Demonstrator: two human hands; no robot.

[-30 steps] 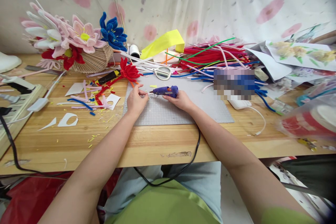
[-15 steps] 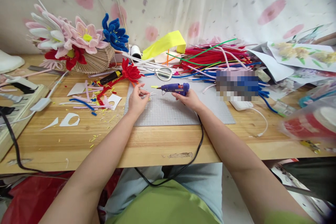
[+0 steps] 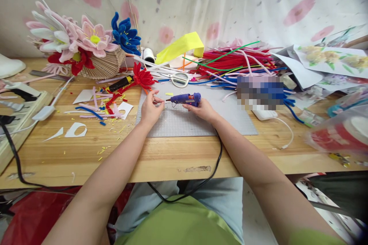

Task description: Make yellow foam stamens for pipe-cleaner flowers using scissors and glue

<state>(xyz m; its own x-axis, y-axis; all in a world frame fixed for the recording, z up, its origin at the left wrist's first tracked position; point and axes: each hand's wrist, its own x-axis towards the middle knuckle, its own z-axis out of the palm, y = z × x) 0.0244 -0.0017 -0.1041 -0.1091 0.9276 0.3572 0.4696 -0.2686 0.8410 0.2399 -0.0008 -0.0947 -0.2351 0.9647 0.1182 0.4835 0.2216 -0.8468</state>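
Observation:
My right hand [image 3: 203, 109] is wrapped round a purple hot glue gun [image 3: 185, 100], its nozzle pointing left. A black cord runs down from the gun past the table's front edge. My left hand [image 3: 151, 110] is closed in a pinch on thin pale strands, which are too fine to make out clearly. The gun's tip is right at those fingertips; whether it touches the strands I cannot tell. Under both hands lies a grey cutting mat [image 3: 184, 127]. A small yellow strip [image 3: 169, 93] rests on it, just behind the nozzle.
White-handled scissors [image 3: 179, 80] lie behind the mat, before a pile of coloured pipe cleaners [image 3: 230, 61]. Fuzzy flowers [image 3: 94, 40] stand back left. A red flower [image 3: 143, 76] lies beside a yellow-black cutter [image 3: 122, 83]. Scraps litter the left; a power strip [image 3: 24, 122] sits far left.
My right hand has brought the glue gun leftward and slightly down, so its nozzle is now at my left fingertips. The left hand has hardly moved and keeps its pinch.

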